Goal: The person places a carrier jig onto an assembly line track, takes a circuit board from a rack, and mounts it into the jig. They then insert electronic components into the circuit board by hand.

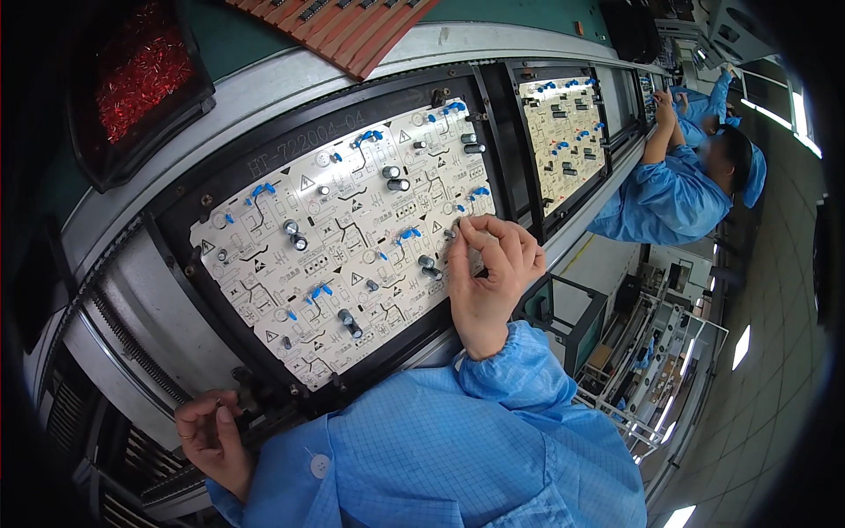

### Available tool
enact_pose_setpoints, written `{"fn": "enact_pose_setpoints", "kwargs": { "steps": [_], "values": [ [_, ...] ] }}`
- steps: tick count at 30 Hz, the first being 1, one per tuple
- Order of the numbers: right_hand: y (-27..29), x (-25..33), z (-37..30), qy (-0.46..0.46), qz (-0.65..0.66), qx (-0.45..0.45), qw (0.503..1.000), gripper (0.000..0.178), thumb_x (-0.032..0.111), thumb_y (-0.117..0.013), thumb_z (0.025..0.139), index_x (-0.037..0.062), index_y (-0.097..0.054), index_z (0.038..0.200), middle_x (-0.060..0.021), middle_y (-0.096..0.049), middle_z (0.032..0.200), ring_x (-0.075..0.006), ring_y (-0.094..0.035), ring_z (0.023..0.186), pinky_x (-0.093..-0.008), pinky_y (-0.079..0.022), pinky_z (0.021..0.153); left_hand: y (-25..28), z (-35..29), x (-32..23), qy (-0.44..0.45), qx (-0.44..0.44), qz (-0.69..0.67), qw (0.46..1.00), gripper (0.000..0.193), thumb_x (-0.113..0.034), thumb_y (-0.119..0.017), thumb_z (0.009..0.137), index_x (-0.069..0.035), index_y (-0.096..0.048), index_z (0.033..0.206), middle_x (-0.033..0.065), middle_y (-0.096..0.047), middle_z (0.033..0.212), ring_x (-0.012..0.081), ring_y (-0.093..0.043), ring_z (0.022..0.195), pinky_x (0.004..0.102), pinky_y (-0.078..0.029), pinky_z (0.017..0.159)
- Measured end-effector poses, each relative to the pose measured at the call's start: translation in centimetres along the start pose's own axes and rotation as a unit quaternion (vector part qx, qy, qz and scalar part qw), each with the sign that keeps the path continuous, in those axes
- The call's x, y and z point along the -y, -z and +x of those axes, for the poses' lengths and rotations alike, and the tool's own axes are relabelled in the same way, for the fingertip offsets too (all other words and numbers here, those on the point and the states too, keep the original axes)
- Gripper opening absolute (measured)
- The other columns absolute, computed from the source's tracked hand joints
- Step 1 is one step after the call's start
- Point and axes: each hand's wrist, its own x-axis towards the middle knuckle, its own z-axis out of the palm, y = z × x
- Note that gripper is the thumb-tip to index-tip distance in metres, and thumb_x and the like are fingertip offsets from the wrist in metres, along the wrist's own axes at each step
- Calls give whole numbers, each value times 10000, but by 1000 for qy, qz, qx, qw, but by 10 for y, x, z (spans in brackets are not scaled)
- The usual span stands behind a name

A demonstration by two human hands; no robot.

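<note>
A white printed circuit board panel [352, 251] lies in a black carrier frame [290, 150], fitted with blue disc parts and dark cylindrical capacitors. Over its right side, my right hand [488, 282] pinches a small dark capacitor [450, 234] between thumb and forefinger, down at the board surface. The fingertips partly cover that capacitor. My left hand [214, 440] is off the board, near the frame's lower left corner, with thumb and fingers curled together. What it holds, if anything, is too small to name.
A black bin [189, 97] of small red parts stands at the upper left. Brown strips holding dark chips [339, 31] lie beyond the metal rail. Another populated board [563, 141] sits farther along the line, where co-workers in blue [678, 194] work. Metal racks [651, 361] stand at right.
</note>
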Motion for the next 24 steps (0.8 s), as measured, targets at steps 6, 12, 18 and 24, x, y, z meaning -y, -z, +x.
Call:
{"fn": "enact_pose_setpoints", "kwargs": {
  "steps": [6,12,18,24],
  "values": [
    [6,0,6,5,11,29,1000,140,65,-745,762,104,-712,892,22,-664,980,-174,-554,980,-364,-262,942,1,0,-1,1,-1,4,1000,125,-7,-577,910,-25,-539,1028,127,-648,974,137,-548,798,262,-439,748],
    [8,0,3,48,-10,36,998,220,30,-705,764,90,-704,976,-17,-652,1030,-199,-553,991,-375,-268,934,2,1,0,18,-2,8,1000,116,-25,-585,915,-25,-540,1022,121,-648,975,138,-550,804,263,-440,755],
    [28,-16,7,88,20,65,994,356,55,-610,813,23,-628,1167,-129,-587,1169,-317,-491,1110,-453,-283,982,4,1,-3,4,-12,3,1000,127,-24,-588,927,-19,-533,1042,130,-649,995,136,-566,823,258,-459,761],
    [9,-53,22,-7,89,56,994,311,128,-552,945,-57,-603,1190,-211,-606,1124,-358,-556,1002,-408,-448,892,-5,-2,-19,11,-53,9,998,123,-40,-544,959,6,-561,1071,99,-652,988,122,-559,818,236,-458,773]
  ]
}}
